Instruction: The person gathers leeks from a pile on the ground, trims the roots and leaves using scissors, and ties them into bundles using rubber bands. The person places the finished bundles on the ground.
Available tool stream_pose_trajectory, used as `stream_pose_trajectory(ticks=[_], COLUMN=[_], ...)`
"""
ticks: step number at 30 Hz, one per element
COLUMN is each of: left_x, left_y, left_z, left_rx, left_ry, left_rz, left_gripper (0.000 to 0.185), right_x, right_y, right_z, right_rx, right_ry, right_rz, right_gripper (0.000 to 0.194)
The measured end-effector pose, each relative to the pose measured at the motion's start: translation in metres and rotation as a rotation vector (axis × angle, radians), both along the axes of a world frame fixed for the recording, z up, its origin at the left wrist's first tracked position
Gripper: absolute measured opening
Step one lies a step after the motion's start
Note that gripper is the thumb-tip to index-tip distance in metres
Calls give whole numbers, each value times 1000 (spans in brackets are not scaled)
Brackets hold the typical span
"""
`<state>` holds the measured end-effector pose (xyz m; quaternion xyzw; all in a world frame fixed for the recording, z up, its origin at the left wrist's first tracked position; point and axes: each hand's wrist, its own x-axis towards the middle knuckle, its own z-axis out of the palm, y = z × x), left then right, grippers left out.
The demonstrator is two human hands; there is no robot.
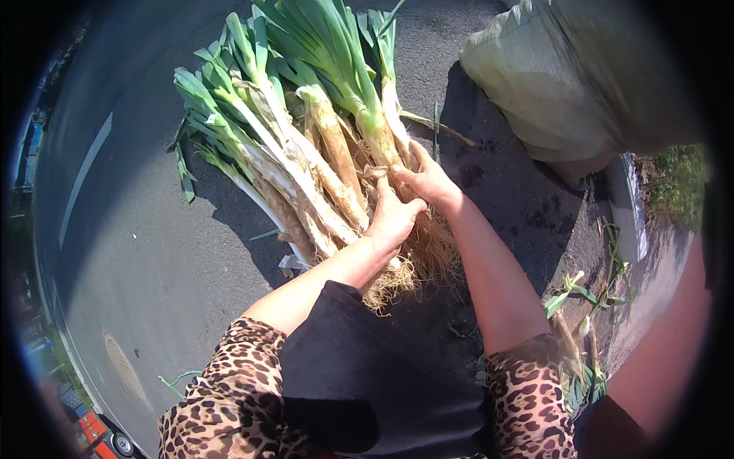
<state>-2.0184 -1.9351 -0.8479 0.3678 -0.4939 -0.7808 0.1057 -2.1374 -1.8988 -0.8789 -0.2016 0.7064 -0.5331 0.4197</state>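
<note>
A row of large leeks lies on the asphalt before me, green leaves pointing away and pale, soil-stained stems towards me. My left hand is closed around the lower stem of a thick leek on the right of the row, its thumb stretched to the right. Just above it, my right hand grips the stems at that same side, thumb across the front. Dry brown outer skin peels near my left fingertips. Bushy roots hang below both hands. The palms and the exact hold are hidden.
A bulging woven sack stands at the upper right, near a kerb and grass. Leek scraps lie at the lower right. The road stretches left, with a manhole cover and a red vehicle.
</note>
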Motion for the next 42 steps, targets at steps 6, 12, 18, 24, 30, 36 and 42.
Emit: stream_pose_trajectory(ticks=[6, 12, 18, 24, 30, 36, 42], left_x=[-2, -92, -119, -140, -170, -127, -67], left_y=[-7, -53, -70, -52, 121, 384, 547], left_z=[24, 0, -39, -35, -3, 6, -26], left_rx=[-256, -1599, -1722, -1902, -1880, -1766, -1565], left_ry=[257, -53, -308, -575, 8, 640, 716], left_rz=[-285, -1037, -1537, -1778, -1881, -2159, -2166], left_gripper=[87, 45, 44, 47, 33, 27, 30], right_x=[11, 7, 20, 90, 214, 204, 221], right_y=[13, 13, 154, 423, 618, 705, 711], right_z=[-93, -66, 9, 29, 5, -64, -63], right_rx=[81, 106, 488, 846, 1073, 984, 390], right_ry=[536, 619, 366, 325, 14, -322, -103], right_rz=[-28, 154, 484, 235, -897, -1268, -1650], right_gripper=[89, 57, 42, 33, 45, 61, 32])
